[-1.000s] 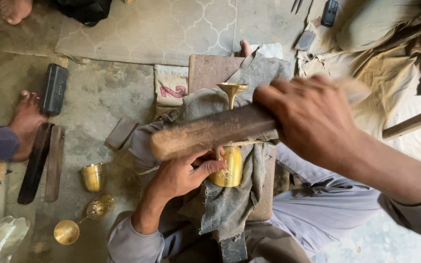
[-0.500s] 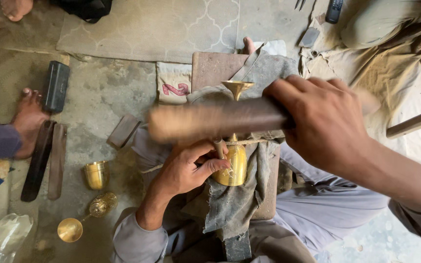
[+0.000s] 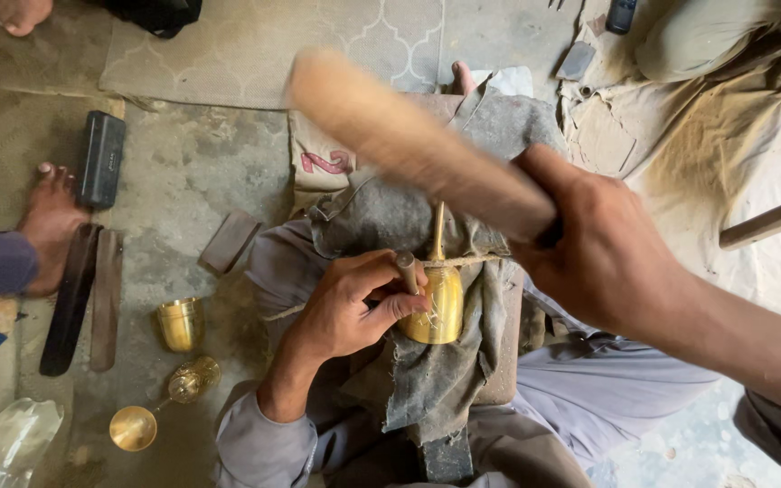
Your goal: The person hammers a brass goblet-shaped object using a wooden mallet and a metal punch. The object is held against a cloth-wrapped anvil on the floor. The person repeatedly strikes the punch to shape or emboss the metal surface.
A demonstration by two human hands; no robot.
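Note:
A brass goblet (image 3: 436,303) lies on its side on a grey cloth (image 3: 427,380) over a wooden block on my lap, tied down with a cord. My left hand (image 3: 354,303) holds a small metal punch (image 3: 406,269) upright against the goblet's cup. My right hand (image 3: 603,258) grips a thick wooden mallet (image 3: 409,140), raised and blurred above the goblet, its head pointing to the upper left.
On the floor to the left stand a brass cup (image 3: 180,323) and a brass goblet lying on its side (image 3: 160,407). Dark flat tools (image 3: 79,298) and a black box (image 3: 101,158) lie by another person's bare foot (image 3: 47,221). A mat lies beyond.
The mallet has swung up from level above the goblet to a raised slant toward the upper left. My left hand keeps the punch on the goblet.

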